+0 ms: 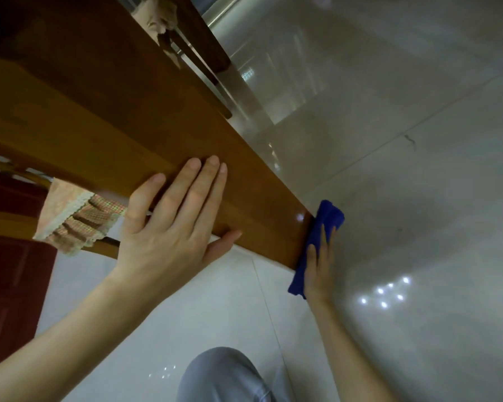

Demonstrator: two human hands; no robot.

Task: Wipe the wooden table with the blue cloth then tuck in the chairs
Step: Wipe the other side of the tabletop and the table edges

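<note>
pressing flat, fingers straight, the right grip (320,266) pins the blue cloth (328,217) against the wooden table (114,111)'s end.

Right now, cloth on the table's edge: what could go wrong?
1. The right hand presses the blue cloth against the edge of the table with flat fingers, ungripped; it could slip to the floor.
2. The left hand rests flat near that corner; leaning may nudge the table.

Glossy pale tiled floor (418,184)
</note>
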